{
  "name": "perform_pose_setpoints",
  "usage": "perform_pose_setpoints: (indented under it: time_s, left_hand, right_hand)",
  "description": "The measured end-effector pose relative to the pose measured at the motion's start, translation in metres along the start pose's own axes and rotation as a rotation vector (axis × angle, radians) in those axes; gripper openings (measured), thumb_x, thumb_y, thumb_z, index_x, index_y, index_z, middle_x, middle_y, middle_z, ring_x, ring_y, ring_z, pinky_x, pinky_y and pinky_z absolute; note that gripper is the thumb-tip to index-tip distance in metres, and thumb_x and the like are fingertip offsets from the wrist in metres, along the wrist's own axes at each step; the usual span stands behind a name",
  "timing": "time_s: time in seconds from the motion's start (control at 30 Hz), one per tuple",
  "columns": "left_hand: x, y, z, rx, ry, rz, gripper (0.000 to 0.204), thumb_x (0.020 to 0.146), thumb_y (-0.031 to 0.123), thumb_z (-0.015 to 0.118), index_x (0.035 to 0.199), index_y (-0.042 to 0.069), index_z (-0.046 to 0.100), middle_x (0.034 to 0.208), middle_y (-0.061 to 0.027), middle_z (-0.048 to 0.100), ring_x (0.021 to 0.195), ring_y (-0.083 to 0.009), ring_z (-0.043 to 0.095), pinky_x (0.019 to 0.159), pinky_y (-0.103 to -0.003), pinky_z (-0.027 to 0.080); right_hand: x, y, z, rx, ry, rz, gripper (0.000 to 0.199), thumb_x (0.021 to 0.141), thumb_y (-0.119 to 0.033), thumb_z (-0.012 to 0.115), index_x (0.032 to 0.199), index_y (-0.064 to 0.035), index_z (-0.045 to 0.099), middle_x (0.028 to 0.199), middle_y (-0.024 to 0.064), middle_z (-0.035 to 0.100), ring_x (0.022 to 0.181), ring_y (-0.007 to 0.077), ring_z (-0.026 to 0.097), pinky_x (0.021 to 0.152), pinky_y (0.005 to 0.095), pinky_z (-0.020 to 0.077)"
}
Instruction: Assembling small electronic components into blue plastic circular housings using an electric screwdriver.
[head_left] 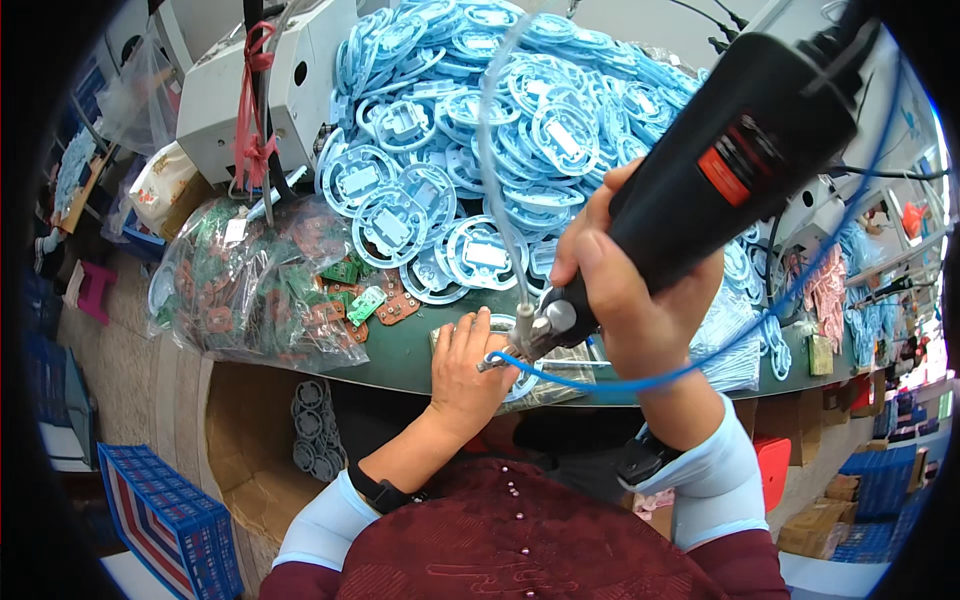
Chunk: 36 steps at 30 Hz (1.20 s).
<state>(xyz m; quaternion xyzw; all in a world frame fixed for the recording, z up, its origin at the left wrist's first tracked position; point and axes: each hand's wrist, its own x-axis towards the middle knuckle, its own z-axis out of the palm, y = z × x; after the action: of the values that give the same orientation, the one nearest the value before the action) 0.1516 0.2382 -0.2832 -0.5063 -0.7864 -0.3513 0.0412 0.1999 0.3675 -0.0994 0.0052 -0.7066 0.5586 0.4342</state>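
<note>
Black power driver looms closest, its long axis slanting from the upper right of the frame down to a metal nose just below the centre. Beneath everything, the green counter spans the middle of the frame; a broad heap of light-blue ring parts covers its upper centre. Left of the heap lies a clear bag of green and reddish circuit boards, some spilling from its right side. A blue hose arcs across the right half.

One blue ring sits at the counter's near edge, just below the centre of the frame, mostly hidden, so no long axis can be read. It lies below and left of the right grip, under the driver's nose; whether nose and ring touch cannot be told. The left grip is nearer, just left of that ring.

The right grip is wrapped firmly around the driver's lower body. The left grip has its fingers extended side by side toward the ring; whether they pinch or merely rest cannot be told.
</note>
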Motion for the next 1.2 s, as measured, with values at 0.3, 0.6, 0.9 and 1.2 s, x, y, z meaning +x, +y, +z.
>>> perform_pose_setpoints:
  time_s: [0.3,0.6,0.9,1.2]
  left_hand:
    - [-0.024,-0.014,-0.031,-0.011,-0.119,0.130,0.043,0.081,0.029,0.075,0.116,0.007,0.064,0.139,-0.0172,0.052,0.136,-0.0340,0.043,0.106,-0.064,0.028]
    - [-0.029,-0.025,-0.029,-0.048,-0.102,0.163,0.054,0.079,0.030,0.078,0.126,0.009,0.062,0.129,-0.0138,0.058,0.133,-0.0370,0.046,0.110,-0.063,0.025]
    - [-0.029,-0.026,-0.028,-0.060,-0.089,0.163,0.055,0.078,0.031,0.078,0.126,0.009,0.062,0.130,-0.0140,0.059,0.130,-0.0371,0.048,0.110,-0.063,0.024]
    - [-0.027,-0.024,-0.029,-0.041,-0.086,0.179,0.057,0.077,0.033,0.079,0.125,0.008,0.061,0.129,-0.0134,0.059,0.132,-0.0369,0.047,0.109,-0.063,0.026]
  right_hand:
    - [0.030,-0.029,-0.003,-0.007,0.102,-0.034,0.039,0.086,-0.006,0.058,0.121,0.0079,0.045,0.075,0.0110,0.055,0.059,0.0198,0.061,0.056,0.0298,0.0490]
    - [0.026,-0.002,0.006,0.029,0.077,0.016,0.038,0.084,-0.003,0.059,0.119,0.0071,0.047,0.077,0.0119,0.055,0.059,0.0206,0.061,0.056,0.0309,0.0495]
    - [0.028,0.002,0.007,0.006,0.087,0.036,0.038,0.084,-0.004,0.060,0.118,0.0061,0.047,0.078,0.0119,0.055,0.059,0.0206,0.061,0.056,0.0308,0.0499]
    - [0.026,0.008,0.006,0.083,0.116,0.081,0.036,0.083,-0.003,0.060,0.116,0.0035,0.048,0.077,0.0110,0.054,0.060,0.0197,0.060,0.056,0.0307,0.0496]
